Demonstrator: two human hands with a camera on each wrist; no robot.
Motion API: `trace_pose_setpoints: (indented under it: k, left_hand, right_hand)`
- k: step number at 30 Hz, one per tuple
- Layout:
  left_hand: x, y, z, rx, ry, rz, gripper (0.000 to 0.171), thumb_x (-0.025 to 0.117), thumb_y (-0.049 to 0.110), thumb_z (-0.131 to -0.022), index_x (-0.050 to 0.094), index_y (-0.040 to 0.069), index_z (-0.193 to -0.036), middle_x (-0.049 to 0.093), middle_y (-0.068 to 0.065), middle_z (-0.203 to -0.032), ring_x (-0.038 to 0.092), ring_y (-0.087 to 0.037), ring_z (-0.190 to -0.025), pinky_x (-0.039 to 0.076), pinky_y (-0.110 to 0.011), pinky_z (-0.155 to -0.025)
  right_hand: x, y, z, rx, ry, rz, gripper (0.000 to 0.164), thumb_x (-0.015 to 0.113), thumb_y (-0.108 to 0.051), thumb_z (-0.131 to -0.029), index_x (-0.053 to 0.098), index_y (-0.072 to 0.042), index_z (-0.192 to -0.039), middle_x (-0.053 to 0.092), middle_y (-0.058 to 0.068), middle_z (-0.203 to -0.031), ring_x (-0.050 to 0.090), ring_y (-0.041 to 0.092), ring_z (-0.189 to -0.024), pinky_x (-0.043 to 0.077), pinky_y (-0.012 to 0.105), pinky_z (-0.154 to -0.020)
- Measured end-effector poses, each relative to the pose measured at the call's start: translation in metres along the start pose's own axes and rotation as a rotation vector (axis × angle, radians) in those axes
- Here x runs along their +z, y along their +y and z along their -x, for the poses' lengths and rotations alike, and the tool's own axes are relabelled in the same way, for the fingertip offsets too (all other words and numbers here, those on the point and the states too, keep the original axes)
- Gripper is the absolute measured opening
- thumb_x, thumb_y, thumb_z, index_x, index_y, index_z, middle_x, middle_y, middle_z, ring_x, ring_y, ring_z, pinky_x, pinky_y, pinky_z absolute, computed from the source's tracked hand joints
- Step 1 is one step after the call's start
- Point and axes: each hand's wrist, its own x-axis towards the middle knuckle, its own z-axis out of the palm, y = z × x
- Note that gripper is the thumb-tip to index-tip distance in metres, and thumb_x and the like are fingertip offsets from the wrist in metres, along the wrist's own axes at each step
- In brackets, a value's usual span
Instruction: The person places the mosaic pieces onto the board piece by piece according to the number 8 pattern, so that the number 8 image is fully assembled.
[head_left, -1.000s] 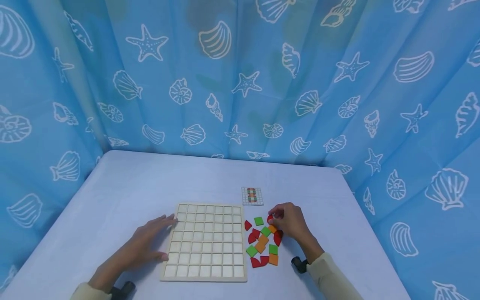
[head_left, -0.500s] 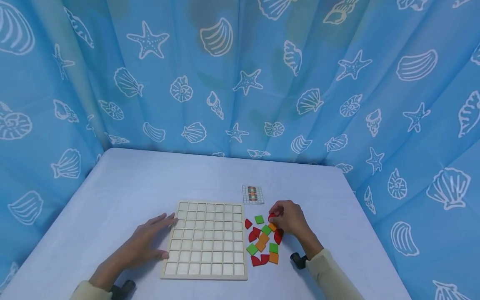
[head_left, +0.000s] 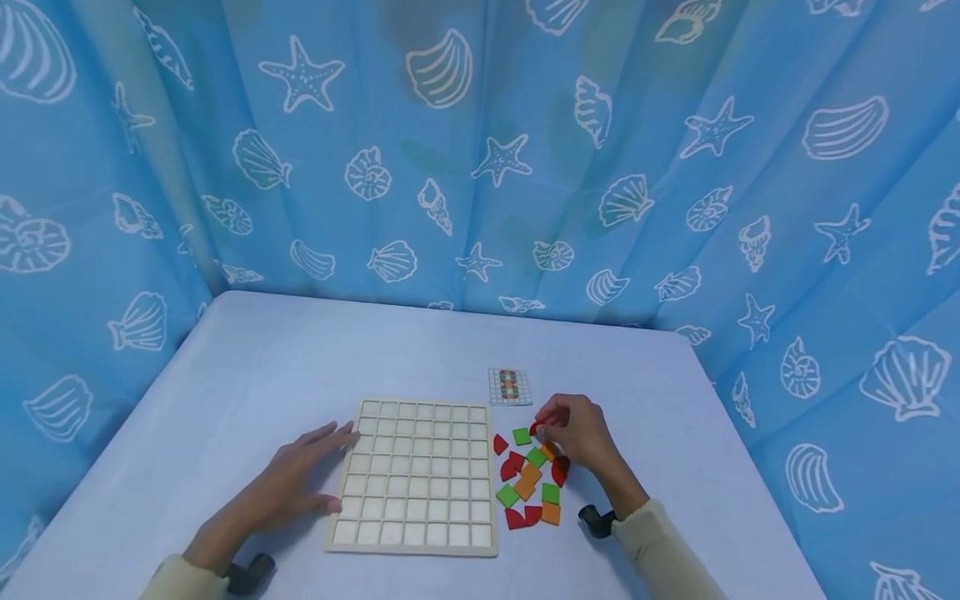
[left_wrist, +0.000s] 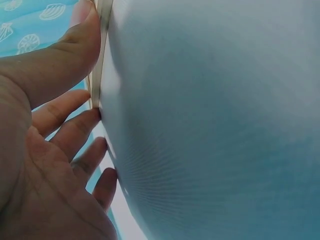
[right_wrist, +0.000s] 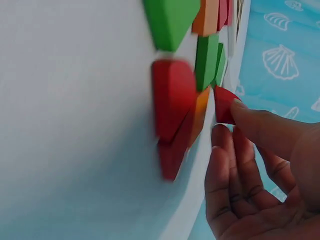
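Note:
My left hand [head_left: 288, 483] lies relaxed at the left edge of a pale wooden grid board [head_left: 417, 464], thumb and fingertips touching its frame. In the left wrist view the thumb [left_wrist: 80, 50] rests along that frame, the other fingers loosely bent. Right of the board, my right hand [head_left: 583, 433] pinches a red quarter-round tile [right_wrist: 225, 105] between thumb and fingers, at the far side of a loose group of tiles. Closest to this hand lie an orange tile [head_left: 549, 451], two red tiles [head_left: 560, 471] and a green square tile [head_left: 522, 436].
A small pattern card [head_left: 510, 387] lies beyond the tiles. More red, green and orange tiles [head_left: 528, 479] are scattered along the board's right side, some touching. A white cloth covers the table [head_left: 337, 342]; a blue shell-print curtain [head_left: 480, 208] hangs behind and at both sides.
My right hand has shifted the pinched red tile slightly to the left, away from the orange tile. My left hand stays at the board's edge. The head view has tilted a little.

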Motion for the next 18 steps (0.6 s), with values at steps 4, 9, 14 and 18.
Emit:
trace_pose_setpoints:
  k: [4,9,14,18]
  left_hand:
    - [-0.001,0.000,0.000,-0.005,-0.005,0.000,0.097,0.093,0.037,-0.075,0.048,0.017,-0.159,0.045,-0.013,-0.168,0.036,-0.050,-0.156,0.033,-0.077,-0.118]
    - [-0.001,0.000,0.000,-0.015,-0.011,0.001,0.097,0.093,0.036,-0.076,0.047,0.017,-0.160,0.044,-0.013,-0.169,0.035,-0.051,-0.156,0.033,-0.077,-0.118]
    - [-0.001,-0.001,-0.001,-0.002,-0.003,-0.007,0.096,0.093,0.036,-0.076,0.048,0.018,-0.159,0.044,-0.012,-0.169,0.035,-0.050,-0.156,0.034,-0.077,-0.117]
    - [-0.001,-0.002,-0.002,-0.010,-0.003,-0.009,0.096,0.093,0.036,-0.076,0.048,0.018,-0.159,0.044,-0.012,-0.169,0.035,-0.050,-0.156,0.033,-0.077,-0.119]
  right_hand:
    - [0.009,-0.013,0.003,-0.051,0.021,-0.053,0.015,0.086,-0.009,-0.089,0.076,-0.016,-0.096,0.074,0.001,-0.090,0.066,0.019,-0.081,0.063,0.028,-0.074]
    - [0.025,-0.033,0.004,-0.097,-0.012,-0.130,0.013,0.085,-0.009,-0.090,0.079,-0.018,-0.096,0.076,-0.002,-0.091,0.067,0.017,-0.081,0.061,0.024,-0.075]
    - [0.043,-0.054,0.004,-0.140,-0.069,-0.194,0.011,0.085,-0.009,-0.090,0.080,-0.016,-0.097,0.077,-0.001,-0.091,0.067,0.015,-0.080,0.059,0.025,-0.070]
    - [0.059,-0.070,0.004,-0.185,-0.114,-0.221,0.009,0.085,-0.010,-0.090,0.081,-0.017,-0.095,0.077,-0.001,-0.089,0.067,0.015,-0.077,0.058,0.028,-0.068]
